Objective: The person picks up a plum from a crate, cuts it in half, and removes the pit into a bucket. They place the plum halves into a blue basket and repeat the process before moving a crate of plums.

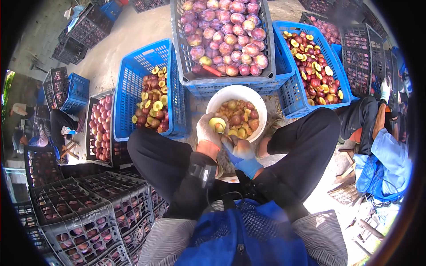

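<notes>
My left hand [207,131], in a white knit glove, grips a cut plum [217,124] with its yellow flesh facing up. Close beside it, my right hand [241,154] wears a blue and grey glove with its fingers curled; what they hold, if anything, is hidden. Both hands are at the near rim of a white bucket [258,98], which contains plum pieces [235,114] and wet pulp. Beyond the bucket, a grey crate of whole plums [176,53] rests on a blue crate. A red-handled tool [212,70] lies on those plums.
Blue crates with halved plums stand at left [122,84] and right [288,93]. Black crates of plums [84,217] are stacked at lower left. A co-worker in blue [390,150] sits at right; other people are at far left. My knees flank the bucket.
</notes>
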A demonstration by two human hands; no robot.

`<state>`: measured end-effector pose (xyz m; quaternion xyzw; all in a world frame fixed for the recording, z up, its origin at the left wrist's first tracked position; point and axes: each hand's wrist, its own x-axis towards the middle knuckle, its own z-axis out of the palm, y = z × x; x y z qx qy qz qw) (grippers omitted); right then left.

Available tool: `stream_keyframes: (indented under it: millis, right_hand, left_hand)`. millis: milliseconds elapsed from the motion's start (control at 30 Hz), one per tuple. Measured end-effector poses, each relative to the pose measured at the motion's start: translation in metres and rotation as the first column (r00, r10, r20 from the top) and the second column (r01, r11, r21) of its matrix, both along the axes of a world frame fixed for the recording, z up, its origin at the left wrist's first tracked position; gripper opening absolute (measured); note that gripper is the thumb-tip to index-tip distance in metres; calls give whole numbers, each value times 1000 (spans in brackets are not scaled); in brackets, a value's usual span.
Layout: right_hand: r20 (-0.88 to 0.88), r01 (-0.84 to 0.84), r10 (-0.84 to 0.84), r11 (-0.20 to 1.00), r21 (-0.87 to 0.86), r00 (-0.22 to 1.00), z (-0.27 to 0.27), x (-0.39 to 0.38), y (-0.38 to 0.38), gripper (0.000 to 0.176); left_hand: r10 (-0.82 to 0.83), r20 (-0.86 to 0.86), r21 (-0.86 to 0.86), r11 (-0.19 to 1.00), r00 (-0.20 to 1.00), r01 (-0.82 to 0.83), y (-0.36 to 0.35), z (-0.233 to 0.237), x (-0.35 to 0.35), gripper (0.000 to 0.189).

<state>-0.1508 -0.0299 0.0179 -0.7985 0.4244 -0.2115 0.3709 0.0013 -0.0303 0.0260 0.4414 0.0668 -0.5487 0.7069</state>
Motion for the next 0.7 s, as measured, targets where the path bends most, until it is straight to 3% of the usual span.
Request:
stream_keyframes:
  millis: [33, 200, 433, 500, 600, 700]
  right_hand:
    - [11, -12, 12, 1000, -17, 1000, -2, 0, -1, 44]
    - [10, -45, 48, 984, -170, 999, -9, 1, 0, 41]
    - [-43, 10, -14, 996, -85, 999, -4, 4, 2, 39]
    - [-18, 2, -4, 995, -98, 1000, -8, 5, 1, 39]
    - [-68, -18, 19, 1000, 18, 997, -12, 3, 1, 40]
    - [-63, -188, 183, 979, -79, 981, -23, -2, 3, 41]
  left_hand:
    - [59, -30, 53, 997, 998, -57, -3, 7, -3, 23]
    - [-11, -44, 21, 1000, 999, 12, 2, -8, -2, 25]
    - [48, -189, 45, 998, 981, -40, 0, -9, -4, 28]
    - [64, -130, 97, 994, 989, -52, 0, -8, -6, 27]
    - [75, -39, 139, 988, 996, -69, 0, -4, -11, 24]
    - [71, -54, 137, 989, 996, -63, 1, -5, -13, 22]
